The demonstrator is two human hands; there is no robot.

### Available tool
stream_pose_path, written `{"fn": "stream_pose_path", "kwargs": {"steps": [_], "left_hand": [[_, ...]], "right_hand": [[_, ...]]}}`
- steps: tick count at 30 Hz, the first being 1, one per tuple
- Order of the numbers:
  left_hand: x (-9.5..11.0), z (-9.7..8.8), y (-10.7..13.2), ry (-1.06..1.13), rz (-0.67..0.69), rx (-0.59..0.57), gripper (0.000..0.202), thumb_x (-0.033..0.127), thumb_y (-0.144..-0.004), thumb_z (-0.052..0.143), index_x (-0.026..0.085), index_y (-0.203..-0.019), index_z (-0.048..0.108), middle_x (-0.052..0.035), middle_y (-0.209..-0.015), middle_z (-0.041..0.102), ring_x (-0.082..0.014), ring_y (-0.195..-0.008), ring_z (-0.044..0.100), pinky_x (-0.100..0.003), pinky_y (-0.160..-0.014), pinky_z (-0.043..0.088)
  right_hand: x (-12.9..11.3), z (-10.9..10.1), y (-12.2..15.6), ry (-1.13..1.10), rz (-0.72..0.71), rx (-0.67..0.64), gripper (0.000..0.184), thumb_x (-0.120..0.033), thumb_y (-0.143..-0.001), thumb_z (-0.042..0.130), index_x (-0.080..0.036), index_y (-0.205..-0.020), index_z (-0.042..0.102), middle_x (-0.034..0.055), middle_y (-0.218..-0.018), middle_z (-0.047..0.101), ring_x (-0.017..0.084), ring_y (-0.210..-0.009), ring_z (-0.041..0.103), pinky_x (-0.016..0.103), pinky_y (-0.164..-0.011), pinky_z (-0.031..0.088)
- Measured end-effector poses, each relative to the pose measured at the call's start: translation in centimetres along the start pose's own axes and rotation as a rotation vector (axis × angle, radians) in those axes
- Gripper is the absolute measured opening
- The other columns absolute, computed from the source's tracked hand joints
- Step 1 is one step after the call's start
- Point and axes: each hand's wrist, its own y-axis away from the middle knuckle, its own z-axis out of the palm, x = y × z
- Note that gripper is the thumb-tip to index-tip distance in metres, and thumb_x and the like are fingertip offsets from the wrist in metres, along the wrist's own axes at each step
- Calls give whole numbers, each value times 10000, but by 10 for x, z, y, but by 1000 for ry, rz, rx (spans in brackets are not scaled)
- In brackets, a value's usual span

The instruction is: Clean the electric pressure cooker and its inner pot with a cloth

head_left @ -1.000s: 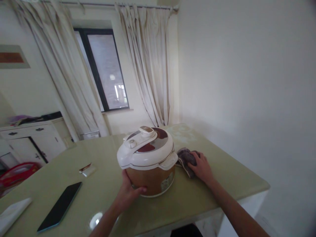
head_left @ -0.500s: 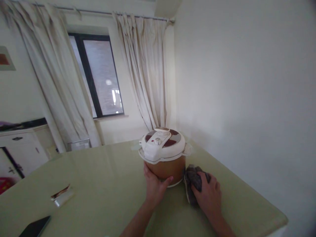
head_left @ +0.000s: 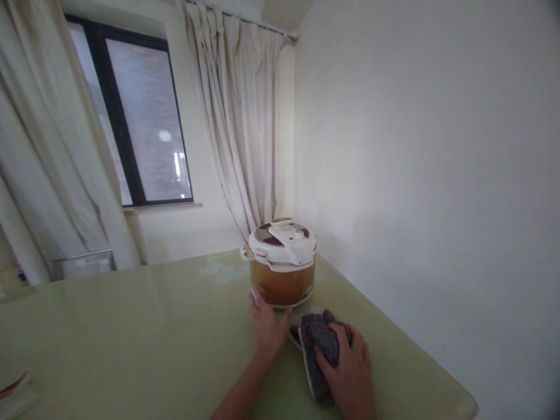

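Observation:
An electric pressure cooker [head_left: 282,283] with a brown body and a white lid stands upright on the green table. My left hand [head_left: 269,326] is open at its lower front left, thumb and fingers spread by the base; whether they touch it I cannot tell for sure. My right hand [head_left: 350,364] grips a bunched dark grey cloth [head_left: 321,341] on the table, in front of the cooker and to its right. The fingers press into the cloth, which appears apart from the cooker.
The table [head_left: 144,338] has its right edge along a white wall [head_left: 415,175]. Behind it are beige curtains [head_left: 245,116] and a dark-framed window [head_left: 146,116]. A small packet [head_left: 20,394] lies at the lower left.
The cooker has turned, its lid's front part now pointing right. My left hand has loosened from its side and slid lower. The cloth has come nearer me. The view has swung right.

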Motion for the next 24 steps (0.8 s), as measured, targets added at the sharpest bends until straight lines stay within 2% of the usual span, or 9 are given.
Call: {"fn": "stream_pose_path", "kwargs": {"steps": [4,7,12,14,16,18,19,21,24], "left_hand": [[-13,-11,-33,77,11,-44,1248,490,-734,831,133,-1674,92,-293,-1705,257,-437,-1596,268,-599,-1261,318],[-22,-23,-40,153,35,-81,1124,467,-763,808,154,-1659,205,-258,-1642,396,-397,-1524,424,-581,-1228,380],[-51,-71,-33,355,-28,-291,936,487,-751,809,214,-1561,427,-219,-1582,506,-357,-1427,549,-526,-1091,527],[-57,-91,-24,349,-56,-271,826,583,-755,792,190,-1440,552,-212,-1435,628,-339,-1270,658,-483,-965,590],[-57,-106,-14,310,-63,-279,642,698,-818,695,174,-1190,685,-136,-1073,757,-278,-966,734,-400,-794,600],[-51,-116,-5,263,-85,-302,638,793,-885,540,184,-968,710,-23,-670,665,-211,-629,645,-326,-606,516],[-46,-119,-1,243,-97,-306,676,826,-900,473,191,-904,703,14,-568,583,-188,-526,568,-309,-546,459],[-37,-123,5,216,-85,-284,719,849,-921,389,201,-835,689,21,-549,550,-177,-495,519,-304,-531,412],[-26,-128,10,194,-1,-224,715,814,-960,352,211,-717,649,-32,-663,642,-212,-663,608,-327,-664,467]], "right_hand": [[-3,4,0,8,-34,31,423,-435,-835,707,-341,-1237,618,137,-1291,565,393,-1148,596,584,-1005,510],[-6,4,-2,10,-32,-7,415,-442,-839,709,-329,-1231,632,139,-1301,570,399,-1177,592,579,-1013,509],[-10,-3,-8,-39,-2,-92,469,-457,-849,692,-310,-1290,631,140,-1308,576,393,-1215,581,593,-1076,476],[-14,-8,-8,-109,-25,-146,519,-448,-856,686,-305,-1348,605,131,-1336,572,371,-1250,573,574,-1122,459],[-19,-14,-5,-183,-67,-238,580,-429,-846,698,-301,-1399,579,124,-1389,559,355,-1299,559,550,-1158,446],[-28,-20,-1,-249,-127,-367,639,-415,-827,723,-298,-1435,565,126,-1441,544,348,-1342,548,532,-1185,431],[-33,-22,1,-280,-163,-435,666,-410,-818,735,-296,-1450,560,130,-1464,538,349,-1357,545,529,-1195,422],[-46,-22,3,-346,-249,-550,724,-381,-797,752,-287,-1484,545,140,-1500,535,358,-1386,535,538,-1213,399],[-70,-10,-5,-458,-403,-673,857,-272,-731,742,-256,-1549,488,148,-1544,533,364,-1436,502,557,-1239,358]]}}
